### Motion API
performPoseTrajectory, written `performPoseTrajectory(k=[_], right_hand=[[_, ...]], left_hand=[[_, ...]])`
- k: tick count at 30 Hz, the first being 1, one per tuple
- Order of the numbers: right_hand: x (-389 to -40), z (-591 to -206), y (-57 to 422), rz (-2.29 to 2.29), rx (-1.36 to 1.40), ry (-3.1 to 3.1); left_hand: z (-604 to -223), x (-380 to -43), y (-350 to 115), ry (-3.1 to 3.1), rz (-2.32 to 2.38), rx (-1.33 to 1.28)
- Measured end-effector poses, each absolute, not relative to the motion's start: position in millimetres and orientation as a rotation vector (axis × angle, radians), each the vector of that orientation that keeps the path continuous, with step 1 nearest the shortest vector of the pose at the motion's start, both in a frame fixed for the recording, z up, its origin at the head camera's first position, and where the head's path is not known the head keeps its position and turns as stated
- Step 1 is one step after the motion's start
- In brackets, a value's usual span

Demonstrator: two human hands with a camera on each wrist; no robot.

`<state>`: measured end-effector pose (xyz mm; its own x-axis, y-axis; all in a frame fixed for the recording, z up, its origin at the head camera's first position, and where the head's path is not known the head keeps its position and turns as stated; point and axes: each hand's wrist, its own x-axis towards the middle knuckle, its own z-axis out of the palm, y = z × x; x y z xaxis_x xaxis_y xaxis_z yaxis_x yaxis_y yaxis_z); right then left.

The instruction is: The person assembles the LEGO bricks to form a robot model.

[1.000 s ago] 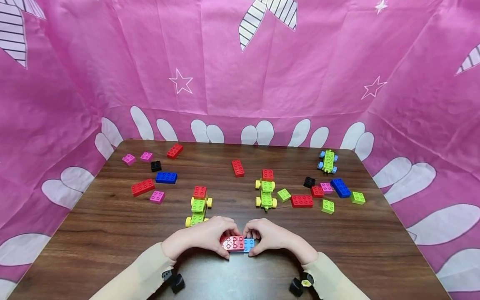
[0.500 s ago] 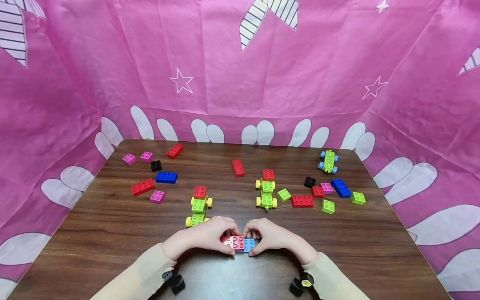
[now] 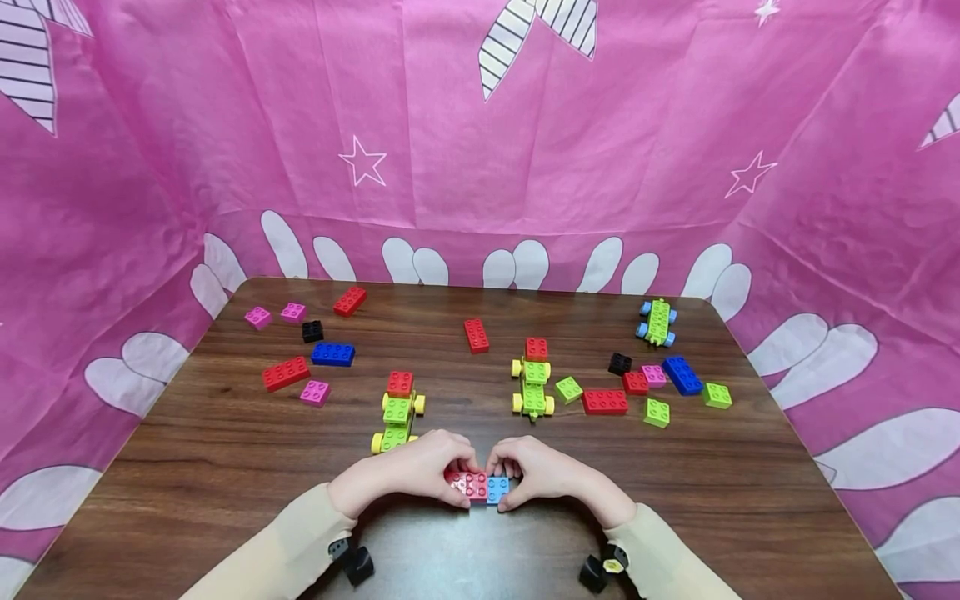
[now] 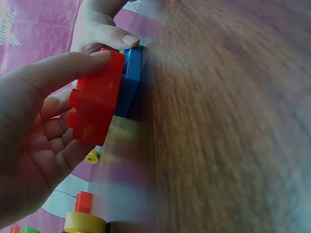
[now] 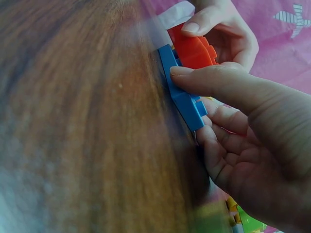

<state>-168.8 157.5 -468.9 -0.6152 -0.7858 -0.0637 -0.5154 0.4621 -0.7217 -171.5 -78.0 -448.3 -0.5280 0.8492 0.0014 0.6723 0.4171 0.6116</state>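
My left hand (image 3: pixel 417 468) pinches a red building brick (image 3: pixel 469 485) between thumb and fingers at the near middle of the table. My right hand (image 3: pixel 553 472) grips a light-blue studded building piece (image 3: pixel 497 490) by its right end, low over the wood. In the left wrist view the red brick (image 4: pixel 97 104) sits on the upper side of the blue piece (image 4: pixel 130 87), overlapping its left part. From the right wrist, bare studs show on the end of the blue piece (image 5: pixel 190 110) by my right fingers. The brick's left end is partly hidden by my left hand.
Two green cars with yellow wheels and red bricks (image 3: pixel 396 417) (image 3: pixel 533 392) stand beyond my hands. A green chassis with blue wheels (image 3: pixel 657 323) lies far right. Loose bricks, such as a blue one (image 3: pixel 333 355) and a red one (image 3: pixel 604 402), are scattered left and right.
My left thumb has slid right along the near side of the red brick. The right hand and the blue piece stay almost where they were.
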Motion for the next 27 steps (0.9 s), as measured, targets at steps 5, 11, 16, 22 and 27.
performPoseTrajectory(k=[5, 11, 16, 22, 27], right_hand=[[-169.1, -468.3, 157.3, -0.958, -1.08, 2.32], [-169.0, -468.4, 157.0, -0.959, -1.077, 2.319], [-168.9, -468.7, 157.3, -0.96, -1.079, 2.324], [-169.1, -469.0, 157.7, -0.968, -1.073, 2.32], [-169.3, -469.7, 157.2, -0.967, -1.067, 2.318]], left_hand=[[-446.6, -170.8, -76.8, 2.373, 0.799, 1.271], [-445.5, -169.9, -75.4, 2.368, 0.805, 1.243], [-445.5, -170.2, -74.1, 2.373, 0.809, 1.264], [-444.5, -171.0, -73.1, 2.382, 0.795, 1.283], [-443.5, -170.0, -73.3, 2.389, 0.79, 1.276]])
